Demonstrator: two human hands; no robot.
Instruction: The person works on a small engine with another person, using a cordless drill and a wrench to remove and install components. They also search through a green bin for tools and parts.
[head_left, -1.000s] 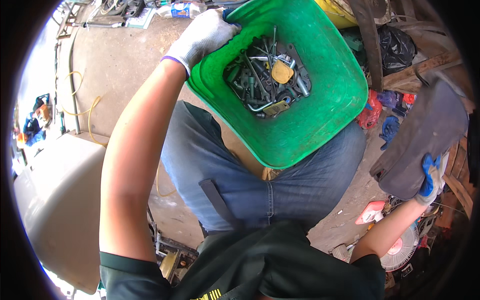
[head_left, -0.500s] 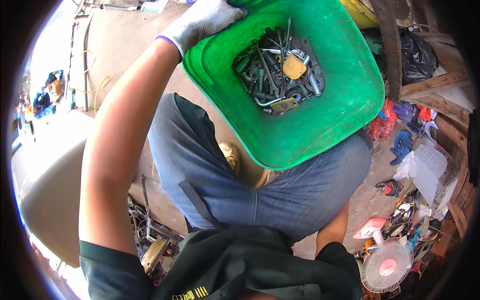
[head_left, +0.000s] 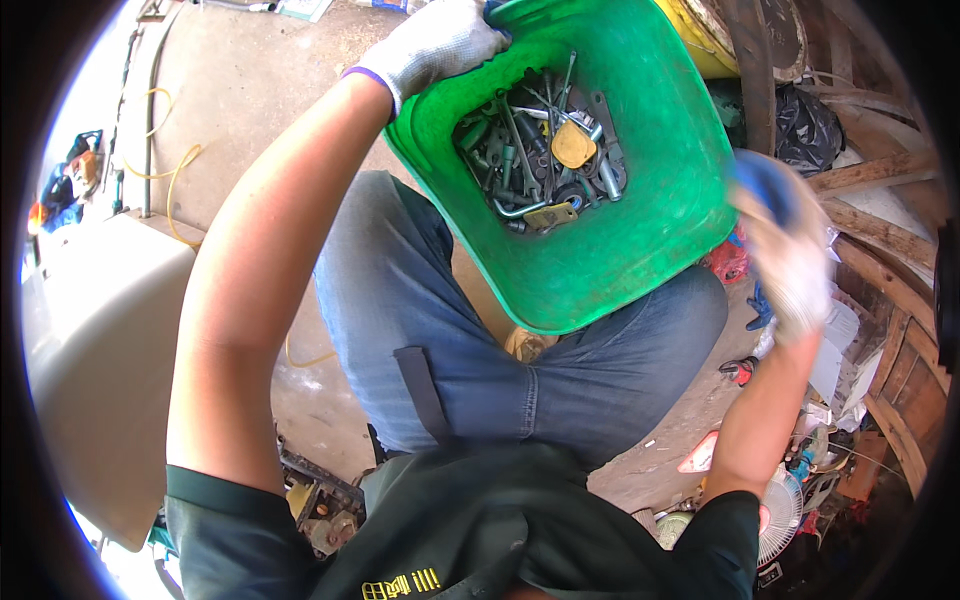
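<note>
A green plastic bin (head_left: 640, 240) is tilted toward me above my knees. Jumbled inside it lie metal hand tools: wrenches (head_left: 523, 145), sockets, an L-shaped bar (head_left: 518, 210), and a rounded yellow piece (head_left: 573, 146) on top. My left hand (head_left: 445, 45), in a white glove with a blue palm, is closed on the bin's upper left rim; some fingertips are hidden behind it. At the bin's right rim is my right hand (head_left: 785, 245), gloved alike and smeared by motion. Whether it touches the rim, I cannot tell.
Wooden boards (head_left: 880, 225), a black plastic bag (head_left: 808, 130) and a yellow container (head_left: 705, 40) crowd the right side. A fan (head_left: 782, 520) lies among scrap at lower right. On the left stand a large beige panel (head_left: 110, 350) and a thin yellow hose (head_left: 175, 175).
My right hand has come up from low beside my body to the bin's right rim. In the picture, the bin sits slightly farther left, with my left hand still on it.
</note>
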